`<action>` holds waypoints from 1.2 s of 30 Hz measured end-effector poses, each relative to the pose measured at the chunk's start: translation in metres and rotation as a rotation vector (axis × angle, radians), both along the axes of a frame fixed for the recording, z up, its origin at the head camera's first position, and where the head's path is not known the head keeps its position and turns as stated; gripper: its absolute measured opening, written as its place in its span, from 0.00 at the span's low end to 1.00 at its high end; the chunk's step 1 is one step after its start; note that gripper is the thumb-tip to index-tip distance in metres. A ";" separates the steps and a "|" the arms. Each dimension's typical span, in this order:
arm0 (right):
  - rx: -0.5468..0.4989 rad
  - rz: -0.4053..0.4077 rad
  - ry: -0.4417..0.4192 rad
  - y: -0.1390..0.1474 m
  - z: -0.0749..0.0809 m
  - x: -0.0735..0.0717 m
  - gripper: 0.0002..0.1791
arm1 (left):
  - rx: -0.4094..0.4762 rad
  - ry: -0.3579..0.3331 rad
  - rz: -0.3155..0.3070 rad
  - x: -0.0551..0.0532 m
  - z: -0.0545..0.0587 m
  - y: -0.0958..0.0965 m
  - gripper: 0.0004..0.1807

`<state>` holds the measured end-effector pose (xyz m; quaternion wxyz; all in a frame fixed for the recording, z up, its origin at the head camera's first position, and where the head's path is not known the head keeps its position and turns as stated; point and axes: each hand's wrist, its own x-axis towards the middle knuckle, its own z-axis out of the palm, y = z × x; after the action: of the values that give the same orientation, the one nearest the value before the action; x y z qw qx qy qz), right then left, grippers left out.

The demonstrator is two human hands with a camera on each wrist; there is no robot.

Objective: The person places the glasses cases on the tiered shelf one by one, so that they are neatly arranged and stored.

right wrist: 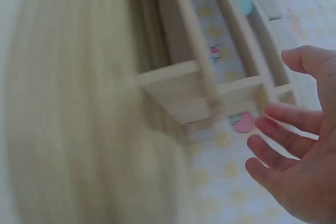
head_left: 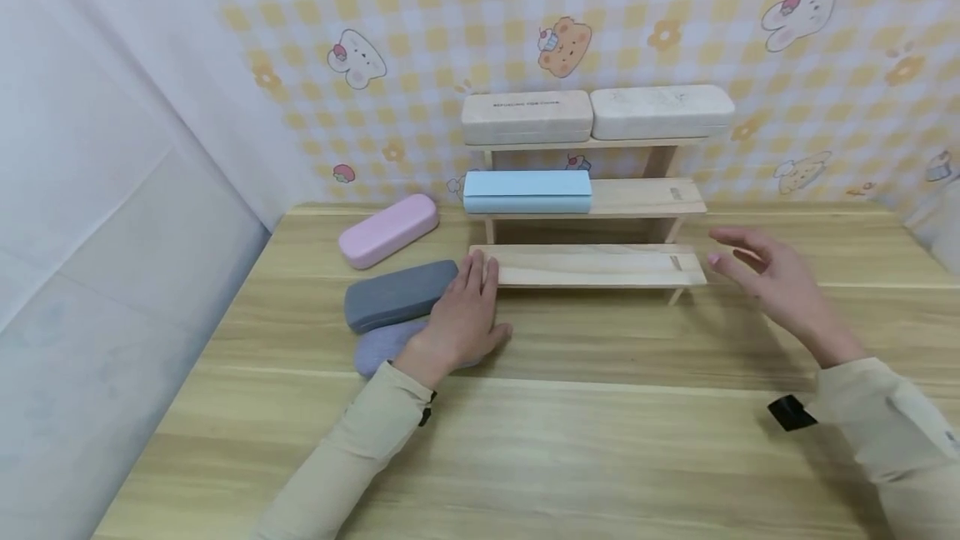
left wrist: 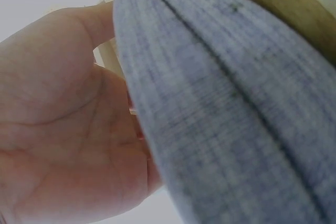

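My left hand, fingers straight, reaches over the bluish-purple fabric glasses case; its fingertips are at the left end of the wooden tiered rack. In the left wrist view that fabric case fills the right side, alongside the palm; whether they touch I cannot tell. A dark grey-blue glasses case lies just beyond, and a pink glasses case farther back. To the right of the rack, my right hand hovers with loosely bent fingers and nothing in them.
A light blue glasses case sits on the left of the middle tier. Two pale cases, one beige and one whitish, fill the top tier. Behind the wooden table hangs a yellow checked cloth.
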<state>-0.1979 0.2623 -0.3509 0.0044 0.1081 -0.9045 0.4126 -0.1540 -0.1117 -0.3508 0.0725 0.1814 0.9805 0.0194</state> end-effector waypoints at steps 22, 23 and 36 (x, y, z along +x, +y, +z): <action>-0.160 0.087 -0.083 -0.024 -0.059 -0.011 0.41 | 0.244 -0.241 -0.056 -0.010 0.015 -0.024 0.45; -0.162 0.089 -0.081 -0.025 -0.059 -0.012 0.41 | 0.268 -0.258 -0.057 -0.011 0.017 -0.028 0.45; -0.160 0.079 -0.069 -0.023 -0.062 -0.010 0.42 | 0.509 -0.115 -0.108 -0.022 0.047 -0.087 0.35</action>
<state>-0.2075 0.2392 -0.4125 -0.0342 0.1288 -0.8632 0.4870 -0.1764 -0.1991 -0.3034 0.0813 0.2445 0.9272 0.2718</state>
